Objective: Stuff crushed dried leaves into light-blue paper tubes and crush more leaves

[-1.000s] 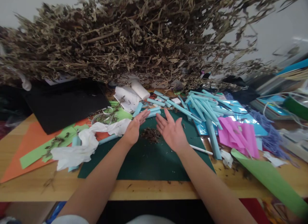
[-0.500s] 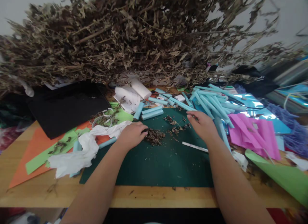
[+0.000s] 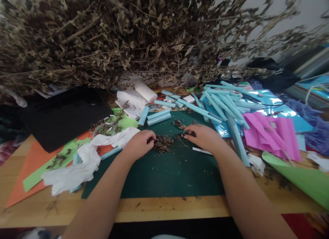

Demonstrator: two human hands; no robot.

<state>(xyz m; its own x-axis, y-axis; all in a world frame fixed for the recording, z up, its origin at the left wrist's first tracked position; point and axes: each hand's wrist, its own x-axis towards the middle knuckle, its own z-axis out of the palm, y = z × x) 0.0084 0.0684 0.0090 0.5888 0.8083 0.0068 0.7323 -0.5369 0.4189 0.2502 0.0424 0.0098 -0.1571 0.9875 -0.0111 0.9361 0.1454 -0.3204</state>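
On a dark green cutting mat (image 3: 164,177) lies a heap of crumbled dried leaves (image 3: 163,144). My left hand (image 3: 140,145) curls at the heap's left edge, thumb and forefinger drawn together; what they hold, if anything, is hidden. Right of the heap, my right hand (image 3: 203,136) pinches a bit of dried leaf just above the mat. Loose dried sprigs (image 3: 178,124) lie beyond its fingertips. A thin white stick (image 3: 202,150) rests on the mat below my right hand, partly covered by the wrist.
Dried leafy branches (image 3: 144,40) hang low across the back. Light-blue paper rolls (image 3: 223,103) pile up at the back right, near pink paper (image 3: 272,136). At left are crumpled white tissue (image 3: 84,160), a black flat board (image 3: 64,119) and orange paper (image 3: 25,177).
My right hand has moved left and down, away from the blue rolls, to the loose leaf bits. My left hand's fingers have curled in more at the heap. The view has shifted slightly.
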